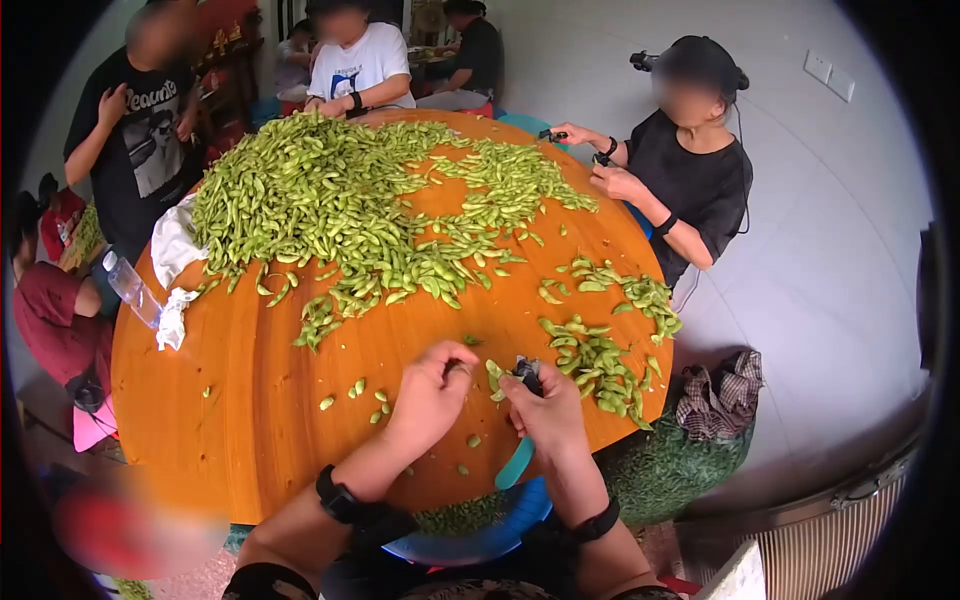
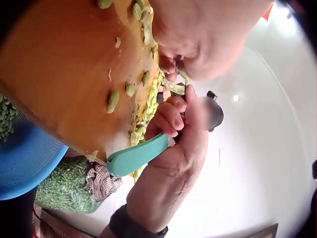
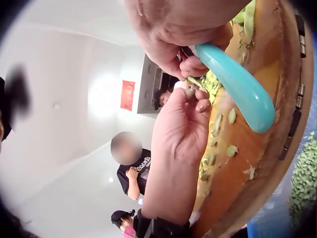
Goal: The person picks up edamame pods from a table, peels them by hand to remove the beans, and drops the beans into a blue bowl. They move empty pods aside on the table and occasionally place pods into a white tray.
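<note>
My right hand grips a tool with a turquoise handle, its dark upper part showing above the fingers. The handle's rounded end sticks out below the palm. An opened green bean pod sits at the right thumb. My left hand is close beside it, fingers bent and thumb near the index finger; I cannot tell what lies between those fingertips. In the right wrist view the left fingertips overlap a pod piece. Several loose beans and a heap of pods lie near the hands.
A large mound of pods covers the far side of the round wooden table. A blue basin with shelled beans is below the near edge. A green-filled sack stands right. A bottle is left. Other people surround the table.
</note>
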`<move>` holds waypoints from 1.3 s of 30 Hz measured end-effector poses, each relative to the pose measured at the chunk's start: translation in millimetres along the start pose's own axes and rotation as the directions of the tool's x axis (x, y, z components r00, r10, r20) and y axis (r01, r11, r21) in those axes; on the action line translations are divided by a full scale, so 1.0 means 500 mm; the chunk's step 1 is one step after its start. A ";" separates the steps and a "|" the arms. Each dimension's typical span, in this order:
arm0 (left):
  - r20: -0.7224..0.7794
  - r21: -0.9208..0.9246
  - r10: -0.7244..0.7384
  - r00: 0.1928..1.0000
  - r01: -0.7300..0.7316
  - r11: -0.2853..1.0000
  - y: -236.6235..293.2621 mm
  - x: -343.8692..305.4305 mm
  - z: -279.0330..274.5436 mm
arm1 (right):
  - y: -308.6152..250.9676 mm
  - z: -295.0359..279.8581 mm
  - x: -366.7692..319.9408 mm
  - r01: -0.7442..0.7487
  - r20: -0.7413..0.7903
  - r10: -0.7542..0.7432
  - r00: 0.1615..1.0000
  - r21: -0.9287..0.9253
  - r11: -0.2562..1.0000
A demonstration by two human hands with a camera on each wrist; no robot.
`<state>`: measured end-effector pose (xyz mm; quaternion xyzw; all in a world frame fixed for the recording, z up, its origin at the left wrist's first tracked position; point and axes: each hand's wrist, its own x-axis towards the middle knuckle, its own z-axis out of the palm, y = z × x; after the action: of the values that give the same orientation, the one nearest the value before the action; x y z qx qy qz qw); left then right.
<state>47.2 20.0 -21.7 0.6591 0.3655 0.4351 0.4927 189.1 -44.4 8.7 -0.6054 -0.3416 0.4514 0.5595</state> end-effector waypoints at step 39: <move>0.281 0.086 -0.137 0.950 0.117 0.989 0.047 -0.012 0.055 | 0.004 -0.119 -0.053 -0.090 0.263 0.068 0.962 0.073 0.993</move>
<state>72.1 -0.4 -3.9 0.7066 0.3468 0.2899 0.5445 234.9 -90.9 9.1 -0.5302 -0.3682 0.5628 0.5163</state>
